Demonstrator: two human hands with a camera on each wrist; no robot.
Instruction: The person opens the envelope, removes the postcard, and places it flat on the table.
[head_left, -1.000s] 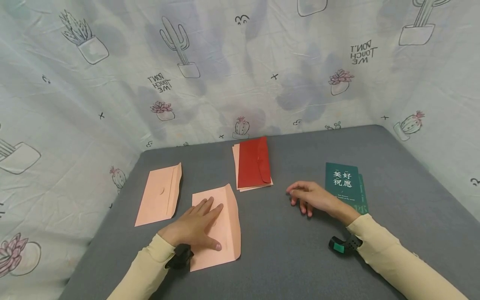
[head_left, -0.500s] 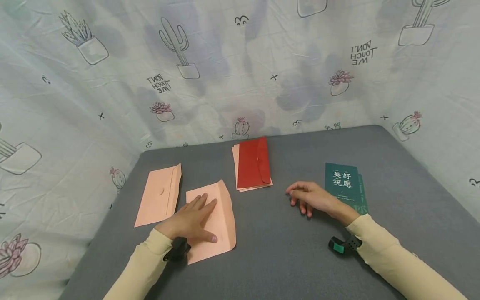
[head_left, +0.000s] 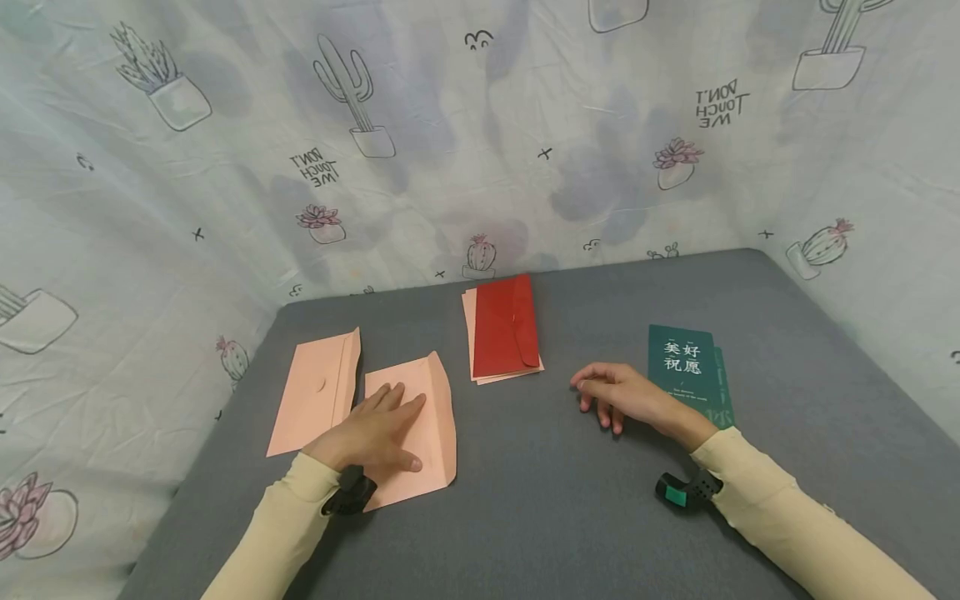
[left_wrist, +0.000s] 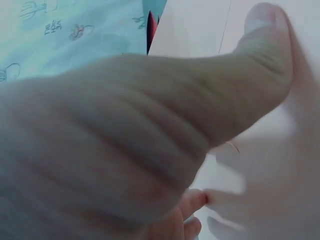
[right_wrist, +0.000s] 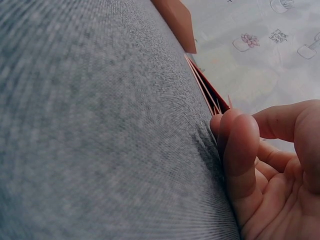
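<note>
Fingers spread, my left hand (head_left: 375, 429) lies flat on a pink envelope (head_left: 435, 437) whose flap stands a little raised along its right side. In the left wrist view the thumb (left_wrist: 270, 55) rests against that envelope's paper, and part of the other fingers is hidden behind the hand. My right hand (head_left: 622, 396) rests on the grey table, its fingers loosely curled and holding nothing. Just behind its wrist lies a dark green card (head_left: 682, 367) with white lettering, on top of another green one. The right forearm partly covers these cards.
Another pink envelope (head_left: 311, 392) lies to the left, its flap lifted slightly. At the back middle, a red envelope (head_left: 502, 329) tops a small stack with pink ones beneath. A patterned cloth (head_left: 450, 150) hangs behind the grey table (head_left: 555, 517).
My left hand has slid the pink envelope up and to the left, closer to the other pink envelope. The right hand has stayed in place.
</note>
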